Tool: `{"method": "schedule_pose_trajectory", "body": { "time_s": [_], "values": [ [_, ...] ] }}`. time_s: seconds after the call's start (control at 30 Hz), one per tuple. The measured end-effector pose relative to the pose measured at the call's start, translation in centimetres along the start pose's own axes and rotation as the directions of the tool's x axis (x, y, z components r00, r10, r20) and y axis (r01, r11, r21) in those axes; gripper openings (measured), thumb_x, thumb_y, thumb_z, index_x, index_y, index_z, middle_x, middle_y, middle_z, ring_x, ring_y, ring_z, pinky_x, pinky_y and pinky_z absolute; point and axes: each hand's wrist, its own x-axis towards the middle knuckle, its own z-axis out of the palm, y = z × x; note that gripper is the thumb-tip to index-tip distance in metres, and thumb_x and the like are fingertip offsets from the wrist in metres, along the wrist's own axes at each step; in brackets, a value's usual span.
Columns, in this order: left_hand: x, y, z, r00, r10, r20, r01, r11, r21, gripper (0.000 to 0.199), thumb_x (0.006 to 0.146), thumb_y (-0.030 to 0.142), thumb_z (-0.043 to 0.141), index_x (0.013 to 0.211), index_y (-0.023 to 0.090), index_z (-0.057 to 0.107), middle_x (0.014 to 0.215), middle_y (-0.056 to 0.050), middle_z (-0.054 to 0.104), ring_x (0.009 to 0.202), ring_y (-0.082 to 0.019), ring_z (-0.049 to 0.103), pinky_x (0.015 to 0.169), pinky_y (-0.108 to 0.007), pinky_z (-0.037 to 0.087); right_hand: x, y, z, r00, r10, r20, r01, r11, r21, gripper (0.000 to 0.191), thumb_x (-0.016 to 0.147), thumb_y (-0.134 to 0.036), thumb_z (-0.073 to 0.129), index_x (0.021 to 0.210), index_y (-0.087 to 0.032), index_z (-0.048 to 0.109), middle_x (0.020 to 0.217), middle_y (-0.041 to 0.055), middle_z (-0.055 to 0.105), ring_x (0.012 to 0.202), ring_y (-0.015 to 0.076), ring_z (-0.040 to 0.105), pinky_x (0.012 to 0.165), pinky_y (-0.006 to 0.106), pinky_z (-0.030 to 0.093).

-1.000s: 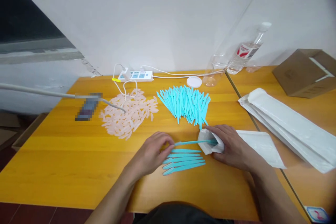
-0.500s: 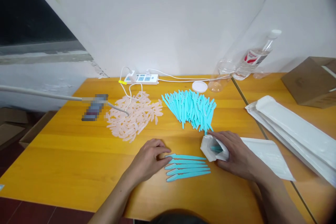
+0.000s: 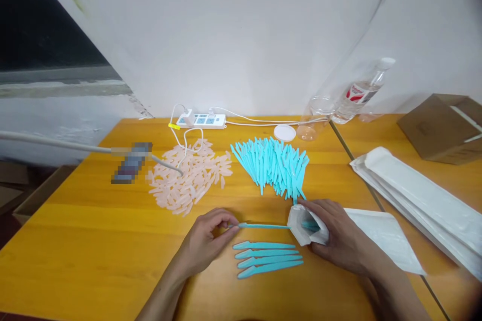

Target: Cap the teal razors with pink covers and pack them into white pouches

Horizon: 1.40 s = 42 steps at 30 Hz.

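My left hand (image 3: 211, 235) pinches the end of a turquoise eyebrow razor (image 3: 263, 226) between thumb and fingertips. The razor's far end meets the mouth of a white padded mailer (image 3: 295, 230). My right hand (image 3: 337, 225) is wrapped round that mailer and keeps its mouth open toward the left; more turquoise shows inside. Below the held razor, several loose eyebrow razors (image 3: 267, 256) lie side by side on the table. Just beyond the mailer is a large heap of the same turquoise razors (image 3: 271, 165).
Pale pink plastic pieces (image 3: 190, 175) form a pile on the left, crossed by a cable. Behind are a power strip (image 3: 205, 121), a white lid (image 3: 284, 133), a clear jar (image 3: 312, 120) and a bottle (image 3: 361, 93). More mailers (image 3: 414, 190) and a cardboard box (image 3: 437, 128) are at right.
My left hand has picked up the topmost razor of the row and brought its end to the mailer's mouth. My right hand still holds the mailer. The view has tilted slightly.
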Motion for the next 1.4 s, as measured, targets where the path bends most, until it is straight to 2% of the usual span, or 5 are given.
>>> {"method": "schedule_pose_trajectory", "body": {
  "time_s": [0.13, 0.37, 0.67, 1.13, 1.4],
  "values": [
    [1.5, 1.7, 0.9, 0.998, 0.039, -0.043, -0.039, 0.999, 0.006, 0.013, 0.096, 0.030, 0.062, 0.090, 0.021, 0.070, 0.091, -0.004, 0.073, 0.085, -0.016, 0.066, 0.078, -0.028, 0.051, 0.0, 0.0, 0.1, 1.000, -0.004, 0.015, 0.003, 1.000, 0.009, 0.085, 0.074, -0.017, 0.064, 0.152, -0.029, 0.032, 0.132, 0.0103, 0.058, 0.118, 0.0320, 0.055, 0.100, 0.052, 0.044],
    [5.8, 4.4, 8.8, 0.912, 0.394, 0.117, -0.397, 0.918, 0.010, 0.021, 0.099, 0.024, 0.056, 0.109, 0.024, 0.074, 0.109, -0.007, 0.077, 0.100, -0.021, 0.071, 0.090, -0.035, 0.056, 0.1, -0.2, 0.4, 0.996, -0.058, -0.068, 0.059, 0.998, 0.016, 0.083, 0.075, -0.019, 0.066, 0.152, -0.028, 0.034, 0.131, 0.0116, 0.060, 0.115, 0.0324, 0.058, 0.097, 0.052, 0.048],
    [-0.8, 0.1, 0.7, 0.993, 0.024, 0.112, -0.051, 0.968, 0.245, 0.010, 0.091, 0.029, 0.069, 0.098, 0.027, 0.077, 0.089, -0.003, 0.070, 0.087, -0.019, 0.065, 0.077, -0.031, 0.050, 0.0, -0.1, 0.2, 1.000, -0.010, -0.016, 0.011, 1.000, 0.028, 0.087, 0.070, -0.015, 0.064, 0.151, -0.029, 0.035, 0.129, 0.0110, 0.060, 0.117, 0.0330, 0.057, 0.099, 0.052, 0.047],
    [-1.7, 0.1, -0.6, 0.999, 0.020, 0.050, -0.025, 0.994, 0.103, 0.015, 0.099, 0.028, 0.057, 0.091, 0.021, 0.067, 0.090, -0.004, 0.070, 0.083, -0.016, 0.065, 0.075, -0.027, 0.051, -0.2, -0.3, 0.2, 1.000, -0.011, -0.028, 0.011, 1.000, 0.015, 0.085, 0.070, -0.015, 0.063, 0.151, -0.028, 0.038, 0.130, 0.0104, 0.060, 0.118, 0.0320, 0.057, 0.101, 0.051, 0.047],
    [4.6, 5.0, 7.5, 0.932, 0.332, 0.148, -0.348, 0.932, 0.100, 0.025, 0.100, 0.020, 0.051, 0.114, 0.023, 0.071, 0.114, -0.008, 0.074, 0.106, -0.021, 0.069, 0.093, -0.034, 0.054, 0.0, -0.8, 0.0, 0.999, -0.026, -0.026, 0.026, 1.000, 0.002, 0.079, 0.073, -0.017, 0.065, 0.148, -0.026, 0.041, 0.128, 0.0112, 0.059, 0.115, 0.0313, 0.056, 0.100, 0.051, 0.045]
  ]
}}
